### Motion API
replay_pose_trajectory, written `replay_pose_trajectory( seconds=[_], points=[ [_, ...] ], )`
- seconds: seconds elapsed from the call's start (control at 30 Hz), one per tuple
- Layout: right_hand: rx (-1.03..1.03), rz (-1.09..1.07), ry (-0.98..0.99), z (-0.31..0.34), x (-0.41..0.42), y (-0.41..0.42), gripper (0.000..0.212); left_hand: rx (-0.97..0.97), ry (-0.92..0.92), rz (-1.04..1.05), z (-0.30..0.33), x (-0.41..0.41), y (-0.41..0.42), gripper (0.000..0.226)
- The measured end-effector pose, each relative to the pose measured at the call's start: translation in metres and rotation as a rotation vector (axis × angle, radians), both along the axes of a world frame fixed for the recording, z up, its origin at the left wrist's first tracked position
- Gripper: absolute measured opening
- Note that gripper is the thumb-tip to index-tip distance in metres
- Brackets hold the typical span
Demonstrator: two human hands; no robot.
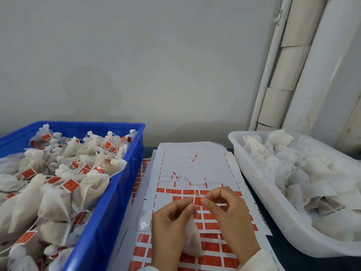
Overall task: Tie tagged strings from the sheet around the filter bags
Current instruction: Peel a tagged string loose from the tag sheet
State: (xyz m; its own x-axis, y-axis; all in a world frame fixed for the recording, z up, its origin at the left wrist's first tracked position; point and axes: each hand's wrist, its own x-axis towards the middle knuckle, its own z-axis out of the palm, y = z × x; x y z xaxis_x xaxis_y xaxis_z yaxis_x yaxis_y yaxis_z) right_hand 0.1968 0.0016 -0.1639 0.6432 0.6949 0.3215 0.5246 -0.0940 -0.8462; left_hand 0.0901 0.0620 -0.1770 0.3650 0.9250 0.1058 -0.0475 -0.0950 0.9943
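String is pinched between both hands in the lower middle of the frame, and it stands almost straight up and down there. The left hand is closed on the string from the left, and the right hand is closed on it from the right, with the fingertips nearly touching. A red tag on the string is held just at the fingertips of the right hand. One filter bag hangs right below the hands, between the two wrists, with its neck pointing up toward the string. So the bag lies under the string, and its neck is closest to the left hand. The next loop would probably have to be brought down and around that neck. The sheet of tags lies flat on the surface behind the hands. Tied bags are piled in the blue bin at the left of the frame. Plain bags are kept in the white tray at the right.
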Motion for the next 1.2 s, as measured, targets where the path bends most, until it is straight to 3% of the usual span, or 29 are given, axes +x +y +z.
replay_pose_trajectory(
  seconds=[0.77,0.87,1.07,1.2],
  points=[
    [0.026,0.011,0.238,0.005,-0.003,-0.002,0.006,-0.055,-0.019,-0.083,-0.001,0.003,-0.001,0.013],
    [0.045,0.008,0.244,0.005,-0.005,-0.002,0.008,-0.016,-0.038,-0.089,0.001,0.004,-0.002,0.003],
    [0.142,0.052,0.390,0.009,-0.005,-0.002,0.026,0.064,-0.043,-0.022,0.002,0.005,0.000,0.005],
    [0.054,0.113,0.420,0.007,-0.004,-0.001,0.009,0.018,-0.065,-0.059,0.001,0.004,0.003,0.012]
  ],
)
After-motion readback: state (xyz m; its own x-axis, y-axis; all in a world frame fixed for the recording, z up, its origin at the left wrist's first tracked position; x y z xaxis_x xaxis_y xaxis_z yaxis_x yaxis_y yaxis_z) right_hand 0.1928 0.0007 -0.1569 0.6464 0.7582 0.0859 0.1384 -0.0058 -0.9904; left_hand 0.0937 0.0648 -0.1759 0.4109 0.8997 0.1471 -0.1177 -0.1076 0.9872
